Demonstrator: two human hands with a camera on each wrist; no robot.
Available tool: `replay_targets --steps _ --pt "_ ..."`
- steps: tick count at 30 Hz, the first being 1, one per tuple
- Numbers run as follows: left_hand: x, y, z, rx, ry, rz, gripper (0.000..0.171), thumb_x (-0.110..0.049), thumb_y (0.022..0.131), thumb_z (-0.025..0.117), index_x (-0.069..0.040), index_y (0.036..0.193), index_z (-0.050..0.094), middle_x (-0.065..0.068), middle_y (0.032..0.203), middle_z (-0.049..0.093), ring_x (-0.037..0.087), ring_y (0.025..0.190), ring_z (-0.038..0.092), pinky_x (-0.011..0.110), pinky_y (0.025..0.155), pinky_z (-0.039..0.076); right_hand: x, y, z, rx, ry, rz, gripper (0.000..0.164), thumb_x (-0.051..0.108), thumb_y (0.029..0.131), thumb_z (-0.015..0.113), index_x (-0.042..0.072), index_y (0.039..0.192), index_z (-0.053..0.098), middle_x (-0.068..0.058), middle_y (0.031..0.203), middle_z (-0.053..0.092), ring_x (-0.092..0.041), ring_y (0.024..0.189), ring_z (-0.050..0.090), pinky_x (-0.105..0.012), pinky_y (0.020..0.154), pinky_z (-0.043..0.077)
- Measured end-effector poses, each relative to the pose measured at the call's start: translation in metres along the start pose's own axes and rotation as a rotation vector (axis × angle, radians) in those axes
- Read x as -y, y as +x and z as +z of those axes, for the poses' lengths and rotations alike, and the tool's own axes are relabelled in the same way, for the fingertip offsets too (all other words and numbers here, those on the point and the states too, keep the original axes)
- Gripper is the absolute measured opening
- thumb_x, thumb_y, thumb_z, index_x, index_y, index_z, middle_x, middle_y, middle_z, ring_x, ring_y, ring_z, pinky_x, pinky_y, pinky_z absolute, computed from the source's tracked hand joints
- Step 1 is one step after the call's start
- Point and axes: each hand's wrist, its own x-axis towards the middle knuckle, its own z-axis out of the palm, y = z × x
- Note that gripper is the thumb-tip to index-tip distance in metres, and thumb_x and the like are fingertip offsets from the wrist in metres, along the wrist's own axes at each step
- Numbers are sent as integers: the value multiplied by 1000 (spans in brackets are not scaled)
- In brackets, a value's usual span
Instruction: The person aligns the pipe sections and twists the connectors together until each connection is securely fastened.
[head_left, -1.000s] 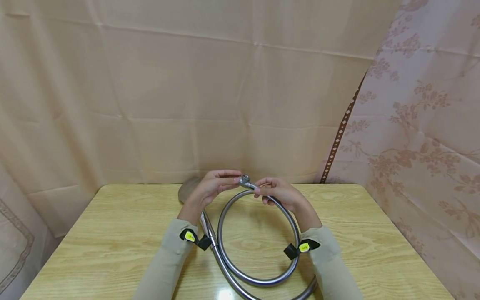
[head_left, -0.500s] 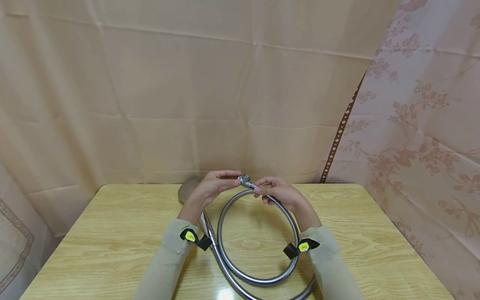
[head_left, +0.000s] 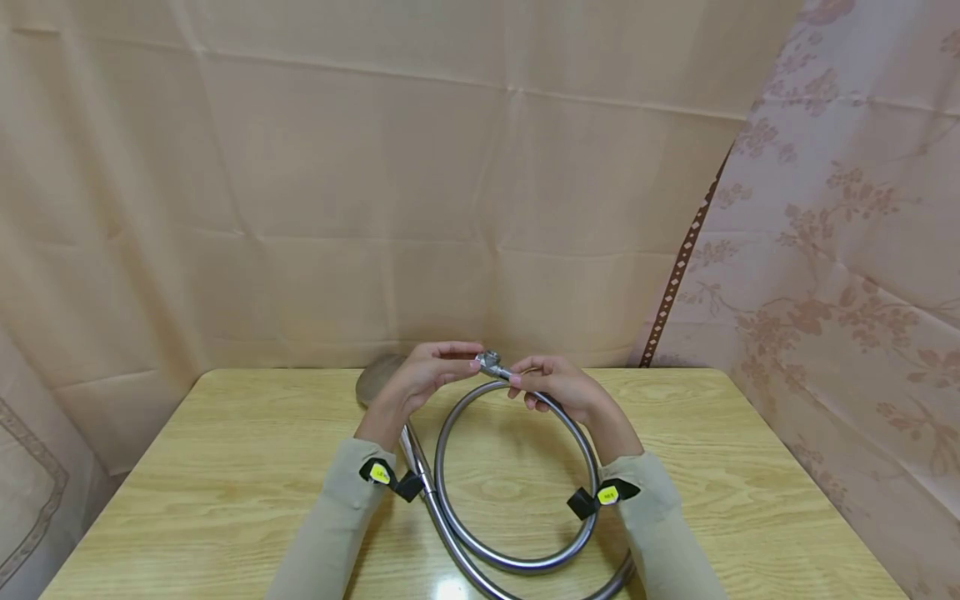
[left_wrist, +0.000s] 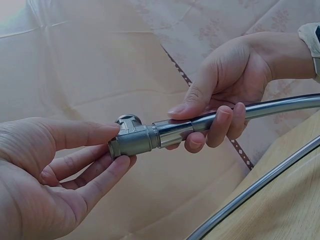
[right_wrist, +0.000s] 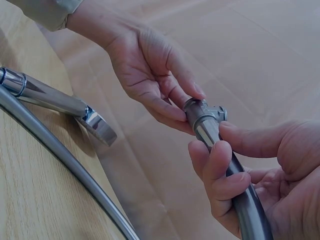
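Observation:
Above the far part of the table, my left hand pinches a small metal tee-shaped pipe fitting between thumb and fingertips. From the other side my right hand grips the end of a silver shower hose, thumb on its shiny collar. Collar and fitting meet end to end, in line; the threads inside cannot be seen. The fitting's short side stub points upward in the left wrist view. Looping down over the table, the hose runs to a shower head, which lies behind my left wrist.
The wooden table has its far edge close to a beige curtain. A pink flowered cloth hangs on the right. The shower head's chrome handle lies near the table's edge.

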Motion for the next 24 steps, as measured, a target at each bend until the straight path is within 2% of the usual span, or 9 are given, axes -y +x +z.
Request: replay_targets --steps 8,12,15,20,24 --pt "1 1 0 13 -2 9 42 5 94 65 10 135 58 19 143 59 9 102 70 26 98 57 0 -1 -1 25 -13 -3 36 8 105 53 -21 126 50 1 84 71 -4 58 55 -15 49 40" --pt "2 2 -1 24 4 11 43 6 95 64 11 136 56 23 150 51 8 102 70 26 99 57 0 0 -2 26 -9 8 30 9 106 52 -16 121 56 2 83 72 -4 59 56 -15 49 40" --pt "2 2 -2 26 11 9 43 6 95 64 11 137 56 23 151 51 8 102 70 27 100 57 0 0 -1 21 -7 18 24 10 106 51 -10 117 60 1 83 73 -4 58 56 -15 49 40" --pt "3 2 -2 25 19 12 43 6 95 64 11 136 56 22 147 54 8 101 71 28 101 57 0 0 -1 19 -13 27 30 10 107 49 -13 122 59 2 82 73 -4 58 54 -14 49 39" --pt "3 2 -2 27 15 19 43 6 95 64 11 136 56 23 150 52 8 101 71 28 101 57 -1 0 -1 24 -24 33 32 12 108 48 -13 123 60 2 82 73 -3 57 53 -14 49 39"
